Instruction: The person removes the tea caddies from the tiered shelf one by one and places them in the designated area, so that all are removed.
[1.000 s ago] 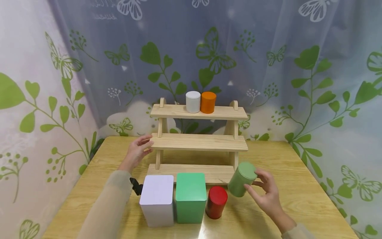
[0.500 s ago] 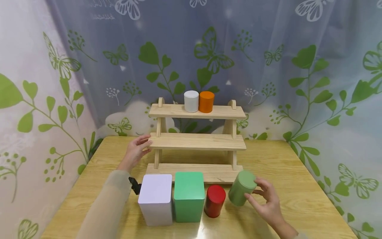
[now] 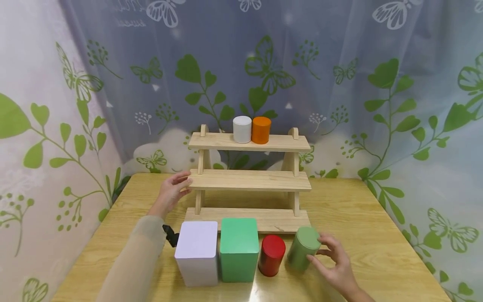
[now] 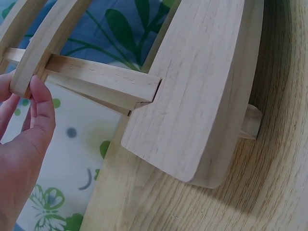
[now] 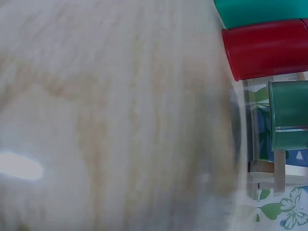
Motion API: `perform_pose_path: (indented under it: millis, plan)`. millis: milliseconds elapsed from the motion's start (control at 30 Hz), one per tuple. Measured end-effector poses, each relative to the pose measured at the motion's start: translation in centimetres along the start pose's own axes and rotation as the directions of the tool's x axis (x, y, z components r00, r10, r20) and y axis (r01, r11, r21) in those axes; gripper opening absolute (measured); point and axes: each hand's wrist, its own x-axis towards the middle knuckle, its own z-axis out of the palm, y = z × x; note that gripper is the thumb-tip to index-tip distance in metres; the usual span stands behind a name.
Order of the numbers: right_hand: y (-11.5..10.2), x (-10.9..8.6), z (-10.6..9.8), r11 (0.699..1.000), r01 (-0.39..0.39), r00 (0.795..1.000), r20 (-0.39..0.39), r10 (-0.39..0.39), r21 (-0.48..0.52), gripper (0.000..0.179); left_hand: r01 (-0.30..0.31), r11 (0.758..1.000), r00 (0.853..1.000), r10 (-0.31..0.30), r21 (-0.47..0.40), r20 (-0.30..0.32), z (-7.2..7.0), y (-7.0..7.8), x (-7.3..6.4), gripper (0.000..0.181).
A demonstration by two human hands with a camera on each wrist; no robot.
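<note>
My left hand (image 3: 171,193) pinches the left end of the middle board of a three-tier wooden shelf (image 3: 249,179). The left wrist view shows thumb and fingers of the left hand (image 4: 24,139) on that board's end. With thumb and fingertips my right hand (image 3: 336,264) holds a green canister (image 3: 304,248) by its right side, near its lid. This canister is roughly upright, right of a red canister (image 3: 271,255), in front of the shelf's right end. Whether its base touches the table cannot be told. The right wrist view shows the green canister (image 5: 291,114) but no hand.
A white canister (image 3: 242,129) and an orange canister (image 3: 261,130) stand side by side on the top board. A pale lavender box (image 3: 197,251) and a green box (image 3: 239,250) stand left of the red canister on the wooden table (image 3: 381,256). Patterned curtains (image 3: 241,50) surround it.
My right hand has lowered the green canister towards the table and brought it nearer the front, beside the red canister. It is less tilted now. My left hand stays on the shelf.
</note>
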Motion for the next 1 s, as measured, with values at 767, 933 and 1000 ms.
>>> perform_pose_path:
  millis: [767, 933, 1000]
  plan:
    - [2.5, -3.2, 0.4, 1.000, 0.021, 0.998, 0.060, -0.020, -0.008, 0.047, 0.029, 0.999, 0.999, -0.030, -0.021, -0.016, 0.2, 0.0, 0.1, 0.047]
    - [2.6, -3.3, 0.2, 1.000, 0.011, 0.997, 0.074, -0.011, -0.009, 0.047, 0.028, 0.999, 0.999, -0.029, -0.042, -0.021, 0.2, 0.0, 0.1, 0.046]
    - [2.6, -3.2, 0.1, 1.000, -0.003, 0.997, 0.074, 0.003, -0.007, 0.047, 0.026, 0.999, 0.999, -0.027, -0.047, -0.017, 0.2, 0.1, 0.1, 0.047]
